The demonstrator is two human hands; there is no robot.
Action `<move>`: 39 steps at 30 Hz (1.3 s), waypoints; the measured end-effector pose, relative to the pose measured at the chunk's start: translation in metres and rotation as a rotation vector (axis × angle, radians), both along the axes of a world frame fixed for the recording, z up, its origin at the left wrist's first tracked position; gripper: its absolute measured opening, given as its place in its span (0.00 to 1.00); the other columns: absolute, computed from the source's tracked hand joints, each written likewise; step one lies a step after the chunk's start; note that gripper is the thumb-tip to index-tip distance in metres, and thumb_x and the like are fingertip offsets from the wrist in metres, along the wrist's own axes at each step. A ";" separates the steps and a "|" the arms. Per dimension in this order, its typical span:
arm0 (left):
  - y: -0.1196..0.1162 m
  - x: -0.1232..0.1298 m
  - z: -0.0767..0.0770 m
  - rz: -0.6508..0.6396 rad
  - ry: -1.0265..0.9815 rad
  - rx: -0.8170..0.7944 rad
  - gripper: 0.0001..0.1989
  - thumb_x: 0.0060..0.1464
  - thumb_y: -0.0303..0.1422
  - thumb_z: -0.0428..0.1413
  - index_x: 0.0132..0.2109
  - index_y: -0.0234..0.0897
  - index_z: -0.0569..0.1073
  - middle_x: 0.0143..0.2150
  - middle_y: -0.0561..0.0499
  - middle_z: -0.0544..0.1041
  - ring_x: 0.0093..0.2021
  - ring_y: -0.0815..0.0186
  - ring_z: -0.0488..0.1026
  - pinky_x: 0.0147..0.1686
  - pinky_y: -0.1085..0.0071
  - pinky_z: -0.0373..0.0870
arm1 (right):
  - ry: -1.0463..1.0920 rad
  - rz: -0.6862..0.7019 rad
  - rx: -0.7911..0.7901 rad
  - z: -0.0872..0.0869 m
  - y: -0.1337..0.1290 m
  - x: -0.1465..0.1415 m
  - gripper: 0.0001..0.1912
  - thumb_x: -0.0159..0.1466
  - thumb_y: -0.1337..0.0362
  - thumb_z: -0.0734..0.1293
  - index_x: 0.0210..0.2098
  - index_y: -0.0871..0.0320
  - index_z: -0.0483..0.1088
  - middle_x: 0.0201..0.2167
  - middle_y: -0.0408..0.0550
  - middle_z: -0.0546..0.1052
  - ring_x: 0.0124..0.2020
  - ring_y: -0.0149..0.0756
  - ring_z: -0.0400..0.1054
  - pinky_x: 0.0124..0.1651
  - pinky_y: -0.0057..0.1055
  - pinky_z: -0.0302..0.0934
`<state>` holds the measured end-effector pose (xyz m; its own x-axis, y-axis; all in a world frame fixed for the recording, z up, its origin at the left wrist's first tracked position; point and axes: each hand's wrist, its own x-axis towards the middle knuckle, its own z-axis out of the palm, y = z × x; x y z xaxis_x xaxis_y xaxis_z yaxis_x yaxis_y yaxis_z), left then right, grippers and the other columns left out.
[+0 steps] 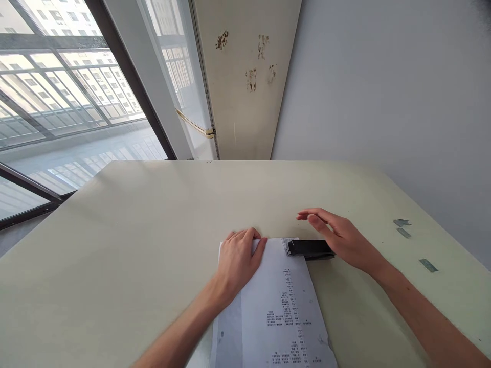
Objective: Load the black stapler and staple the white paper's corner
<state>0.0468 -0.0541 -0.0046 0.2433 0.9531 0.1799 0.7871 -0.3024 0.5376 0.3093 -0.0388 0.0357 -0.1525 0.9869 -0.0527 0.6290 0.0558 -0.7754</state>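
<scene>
- stapler (310, 248), black: lies crosswise at the top right corner of the printed paper, with its left end over the sheet and the rest reaching past the right edge above the bench.
- right hand (333, 232): open, with fingers stretched toward the left and thumb apart from them; hovers over the right end of the stapler, hiding part of it; cannot tell whether touching it.
- left hand (241, 255): rests back upward on the top left part of the paper, with fingers bent near the upper edge and thumb pointing up and to the right; cannot tell whether pinching the sheet or only pressing on it.
- printed paper (264, 286): runs from beneath the left hand down to the bottom of the view; white, with a greyer strip along the left side and rows of dark print too small to read; cannot tell how many sheets thick.
- bench (153, 245): pale and broad, under the paper and spreading far to both sides.
- greenish scraps (428, 265): lie on the bench to the right, well apart from the stapler; three in number.
- beyond the bench: a tall cream panel (245, 112) with brown worn patches, a gold handle (195, 126) on its left, a plain bluish-grey wall (383, 92) to the right, and a dark-framed window (65, 87) to the left, with railings and buildings outside.
</scene>
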 end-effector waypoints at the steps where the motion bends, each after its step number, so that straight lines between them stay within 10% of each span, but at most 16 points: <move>1: 0.000 0.000 0.000 0.000 0.000 0.001 0.12 0.71 0.39 0.50 0.38 0.41 0.69 0.31 0.55 0.78 0.30 0.65 0.73 0.44 0.62 0.67 | -0.034 0.012 0.014 0.003 0.001 -0.007 0.29 0.73 0.37 0.55 0.57 0.46 0.74 0.58 0.48 0.79 0.52 0.49 0.76 0.47 0.42 0.73; 12: -0.001 0.000 -0.002 0.001 0.013 0.018 0.13 0.71 0.39 0.50 0.38 0.42 0.70 0.32 0.53 0.80 0.31 0.63 0.76 0.43 0.62 0.67 | -0.227 0.170 -0.032 0.022 0.003 -0.070 0.33 0.76 0.41 0.47 0.58 0.48 0.74 0.65 0.47 0.74 0.69 0.50 0.63 0.67 0.49 0.61; 39: 0.000 0.001 -0.004 -0.004 0.020 0.046 0.11 0.71 0.36 0.50 0.37 0.42 0.70 0.33 0.53 0.81 0.31 0.64 0.76 0.41 0.64 0.66 | -0.643 0.152 0.123 -0.016 0.005 -0.093 0.31 0.78 0.48 0.48 0.68 0.54 0.68 0.71 0.56 0.66 0.73 0.54 0.57 0.69 0.54 0.57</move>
